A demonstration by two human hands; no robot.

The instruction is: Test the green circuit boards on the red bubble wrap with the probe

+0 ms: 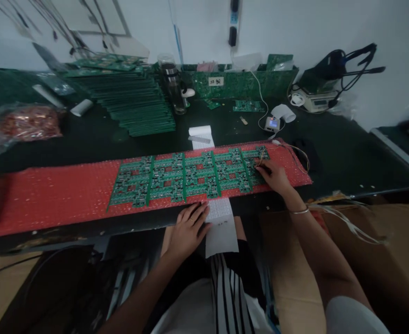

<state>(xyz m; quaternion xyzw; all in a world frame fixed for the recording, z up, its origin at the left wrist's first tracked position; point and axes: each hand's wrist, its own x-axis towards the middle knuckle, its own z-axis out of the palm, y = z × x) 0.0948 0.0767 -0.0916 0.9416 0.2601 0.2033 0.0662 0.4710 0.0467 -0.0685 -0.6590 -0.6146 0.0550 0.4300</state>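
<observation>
Green circuit boards [167, 181] lie side by side on red bubble wrap [68, 195]. My right hand [272, 175] is over the rightmost board, its fingers pinched at the end of a thin cable [261, 157]; the exact tip is too small to make out. That cable runs from a small device with a lit display [272, 124]. My left hand [190, 227] rests at the table's front edge, fingers spread and holding nothing, beside a printed paper strip [221, 232] that hangs over the edge.
Behind the wrap stand a tall stack of green boards [134, 102], a flask [172, 86] and a paper pad [201, 134]. A bag of copper-coloured parts [30, 123] is at the left. At the back right sits a scale [317, 100] with black cables above.
</observation>
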